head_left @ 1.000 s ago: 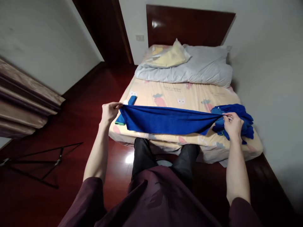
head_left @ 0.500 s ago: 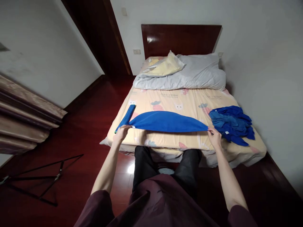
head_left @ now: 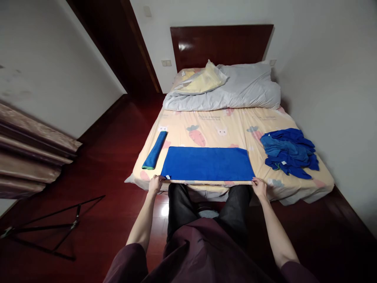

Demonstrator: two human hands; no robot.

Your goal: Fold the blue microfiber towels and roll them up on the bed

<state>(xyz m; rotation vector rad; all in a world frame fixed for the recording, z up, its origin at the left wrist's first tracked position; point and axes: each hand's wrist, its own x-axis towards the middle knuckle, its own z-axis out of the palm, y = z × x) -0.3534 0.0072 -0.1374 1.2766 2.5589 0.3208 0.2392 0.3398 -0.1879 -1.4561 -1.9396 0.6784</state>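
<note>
A blue towel [head_left: 207,164] lies spread flat as a wide rectangle along the front of the bed. My left hand [head_left: 155,184] pinches its near left corner, beside a small white tag. At the near right corner, my right hand [head_left: 259,188] has its fingers closed on the towel's edge. Left of it rests a narrow folded blue towel [head_left: 154,150] with a green edge. On the right side of the bed is a crumpled heap of blue towels [head_left: 288,151], one showing a white tag.
The bed [head_left: 203,122] has a peach sheet printed with carrots and rabbits. A grey quilt [head_left: 250,88] is bunched near the dark wooden headboard [head_left: 220,43]. Black tripod legs [head_left: 44,227] stand on the floor at left, below a curtain [head_left: 32,153].
Both hands have come down and toward me with the blue towel. It hung bowed in the air before and now lies flat on the bed, off the folded towel.
</note>
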